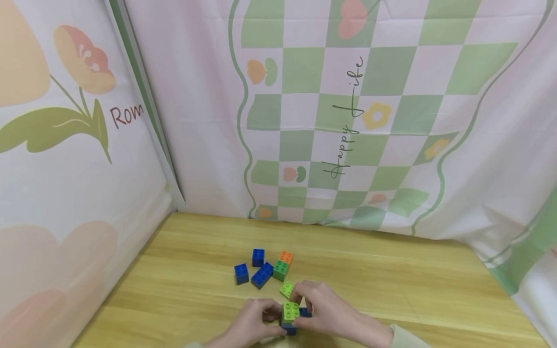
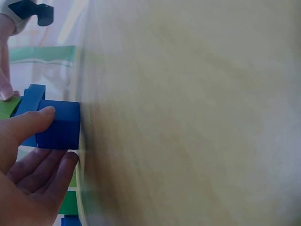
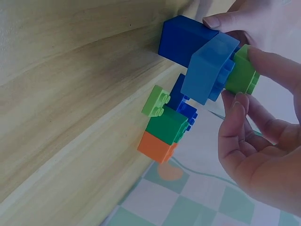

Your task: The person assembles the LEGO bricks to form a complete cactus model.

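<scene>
Both hands are at a small stack of toy building bricks near the table's front. A dark blue brick [image 2: 63, 125] is at the bottom. Over it lies a lighter blue brick [image 3: 207, 70] that juts out to one side. A lime green brick [image 1: 290, 311] with studs tops the stack. My left hand [image 1: 254, 319] grips the dark blue brick, thumb on its near face and fingers on the far side. With thumb and fingers my right hand [image 1: 328, 309] pinches the lime green brick at its sides.
Just beyond the right fingers lies a thin lime brick [image 1: 286, 289]. Farther back a green brick [image 1: 280, 270] stands against an orange brick [image 1: 285, 256]. Left of these lie a long blue brick [image 1: 262, 276] and two square blue bricks [image 1: 241, 274]. A printed curtain [image 1: 209, 145] borders the table's back.
</scene>
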A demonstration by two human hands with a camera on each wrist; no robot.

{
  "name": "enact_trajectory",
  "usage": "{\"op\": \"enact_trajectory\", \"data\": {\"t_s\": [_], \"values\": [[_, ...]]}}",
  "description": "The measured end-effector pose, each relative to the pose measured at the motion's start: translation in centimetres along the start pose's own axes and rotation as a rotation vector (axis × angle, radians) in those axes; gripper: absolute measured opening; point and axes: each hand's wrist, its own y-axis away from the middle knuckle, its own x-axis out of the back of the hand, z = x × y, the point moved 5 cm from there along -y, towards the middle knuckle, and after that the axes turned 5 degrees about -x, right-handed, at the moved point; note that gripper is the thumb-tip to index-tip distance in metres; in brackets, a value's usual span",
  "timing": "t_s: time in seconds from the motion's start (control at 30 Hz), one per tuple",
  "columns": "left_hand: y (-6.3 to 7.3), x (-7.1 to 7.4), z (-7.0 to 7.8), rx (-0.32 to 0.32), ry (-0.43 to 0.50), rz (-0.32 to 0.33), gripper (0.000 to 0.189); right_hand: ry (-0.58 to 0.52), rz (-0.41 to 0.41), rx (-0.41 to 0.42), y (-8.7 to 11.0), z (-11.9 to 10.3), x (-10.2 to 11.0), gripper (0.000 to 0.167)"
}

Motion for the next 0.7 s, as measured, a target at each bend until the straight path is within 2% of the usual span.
{"op": "enact_trajectory", "data": {"t_s": [0.1,0.2,0.43,0.7], "values": [[0.03,-0.04,0.0,0.001,0.007,0.0,0.031,0.012,0.03,0.065,0.08,-0.18,-0.05,0.026],[0.03,-0.05,0.02,-0.001,0.016,0.001,0.031,0.023,0.048,0.089,0.13,-0.22,-0.05,0.025],[0.13,-0.01,0.09,-0.006,0.007,0.001,0.031,0.028,0.051,0.054,-0.03,-0.2,0.0,0.023],[0.11,0.02,0.21,-0.017,-0.007,0.002,0.03,0.03,0.073,0.054,-0.36,-0.5,-0.2,0.021]]}}
